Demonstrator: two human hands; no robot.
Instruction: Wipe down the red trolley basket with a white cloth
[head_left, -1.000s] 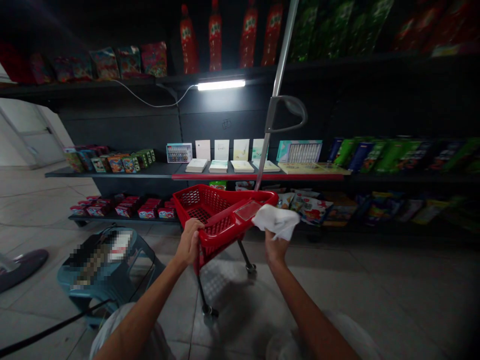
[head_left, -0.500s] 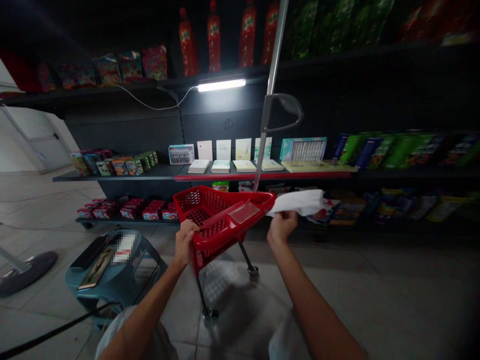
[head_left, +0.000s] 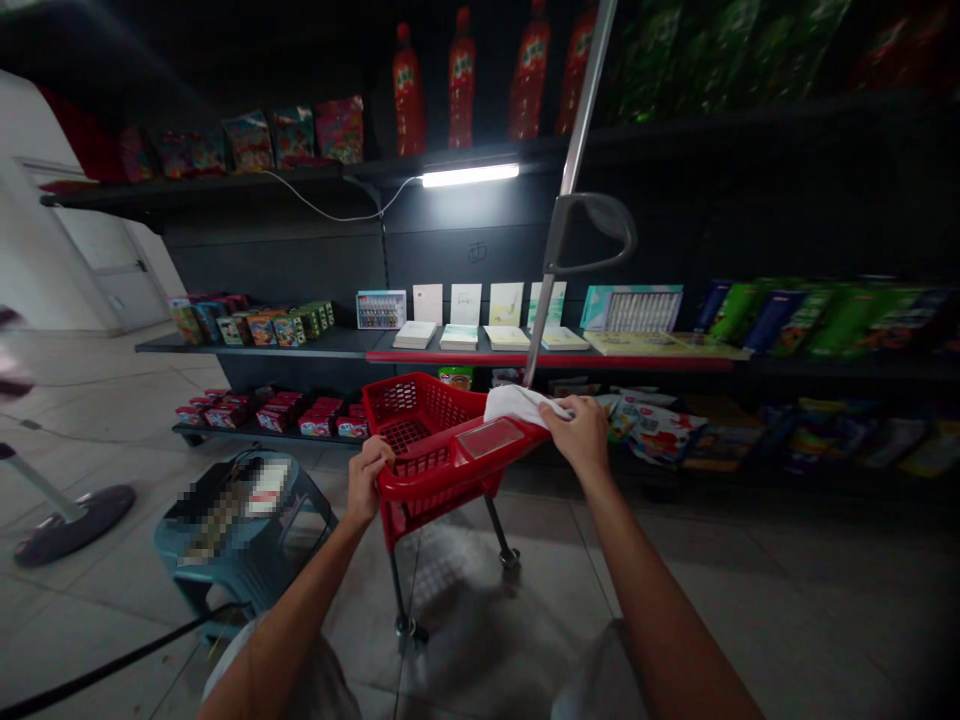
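Observation:
A red shopping cart (head_left: 420,483) with a perforated basket stands on the floor in front of me. My left hand (head_left: 367,475) is closed round the left end of its handle. At the cart's right corner, my right hand (head_left: 581,432) grips a white cloth (head_left: 514,403), which lies over the rim behind the handle panel (head_left: 487,438). Part of the right hand's fingers is hidden by the cloth and the cart edge. A silver pole (head_left: 574,160) with a grey loop rises just behind that corner.
Shelves behind the cart hold books (head_left: 458,337), small boxes (head_left: 277,328), red bottles (head_left: 463,80) and snack bags (head_left: 660,430). A lit tube lamp (head_left: 471,176) hangs mid-shelf. To my left are a blue-grey stool (head_left: 225,545) with items on it and a round stand base (head_left: 75,525).
My right hand has brought the white cloth leftward, from beside the cart's right corner onto its rim. The left hand keeps its grip on the handle. The view has shifted slightly left.

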